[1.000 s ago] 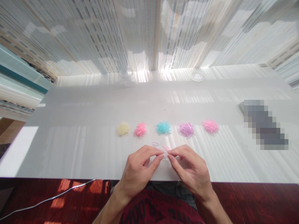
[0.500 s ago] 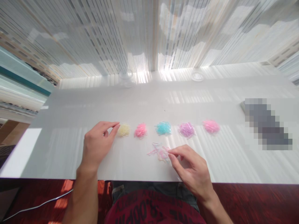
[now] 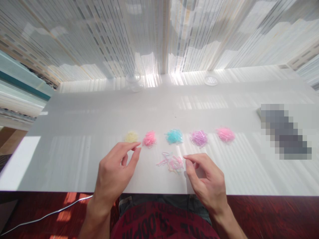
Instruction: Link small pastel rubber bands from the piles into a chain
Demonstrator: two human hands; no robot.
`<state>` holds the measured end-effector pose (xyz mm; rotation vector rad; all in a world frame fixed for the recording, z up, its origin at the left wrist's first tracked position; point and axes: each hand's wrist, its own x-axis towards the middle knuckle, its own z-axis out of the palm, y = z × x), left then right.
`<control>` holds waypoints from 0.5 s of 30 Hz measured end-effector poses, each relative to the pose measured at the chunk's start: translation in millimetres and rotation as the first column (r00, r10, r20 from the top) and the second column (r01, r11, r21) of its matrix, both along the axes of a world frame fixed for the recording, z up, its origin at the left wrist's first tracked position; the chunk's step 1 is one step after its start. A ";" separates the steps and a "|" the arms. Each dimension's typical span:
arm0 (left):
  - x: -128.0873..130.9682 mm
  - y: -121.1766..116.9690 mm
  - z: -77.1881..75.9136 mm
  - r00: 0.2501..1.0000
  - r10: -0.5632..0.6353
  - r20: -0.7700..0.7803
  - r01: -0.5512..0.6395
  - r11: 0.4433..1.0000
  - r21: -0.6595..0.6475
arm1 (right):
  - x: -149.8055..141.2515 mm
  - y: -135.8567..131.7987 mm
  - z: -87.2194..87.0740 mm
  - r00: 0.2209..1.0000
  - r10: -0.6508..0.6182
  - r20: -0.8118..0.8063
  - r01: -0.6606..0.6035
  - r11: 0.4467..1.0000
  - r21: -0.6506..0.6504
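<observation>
Small pastel rubber bands lie sorted by colour in a row: a yellow pile (image 3: 131, 136), a coral-pink pile (image 3: 149, 139), a turquoise pile (image 3: 174, 136), a purple pile (image 3: 199, 138) and a light-pink pile (image 3: 225, 134). Nearer me is a loose mixed pile (image 3: 175, 163) of pale bands. My left hand (image 3: 116, 167) hovers just in front of the yellow and coral-pink piles, thumb and forefinger apart, nothing visible between them. At the mixed pile's right edge, my right hand (image 3: 206, 176) has its thumb and forefinger pinched; whatever they hold is too small to make out.
Everything rests on a white table (image 3: 74, 116). At the back stand a clear round container (image 3: 134, 81) and a clear lid (image 3: 211, 80), before a striped curtain (image 3: 154, 36). A pixelated object (image 3: 285, 131) lies on the right. A white cable (image 3: 50, 214) runs below the table's left front.
My left hand has moved right and toward me, from the yellow pile's left side, and its fingertips have parted. My right hand has drawn slightly right, off the mixed pile.
</observation>
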<state>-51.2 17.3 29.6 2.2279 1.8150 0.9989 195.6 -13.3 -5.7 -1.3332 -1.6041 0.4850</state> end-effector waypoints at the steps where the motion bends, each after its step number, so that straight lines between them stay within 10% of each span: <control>1: 7.1 -6.1 -2.9 0.996 -0.084 0.012 0.085 0.995 -0.056 | -0.9 0.1 -0.8 1.000 0.003 0.020 -0.003 1.000 0.001; 6: 33.0 -23.3 -21.2 0.973 -0.229 0.016 0.226 0.942 -0.247 | -4.4 -0.7 -7.8 0.989 0.000 0.145 -0.002 1.000 0.009; 15: 51.4 -10.7 -25.6 0.973 -0.175 -0.152 0.148 0.974 -0.174 | -6.9 -0.9 -12.2 0.957 -0.008 0.291 0.002 1.000 0.020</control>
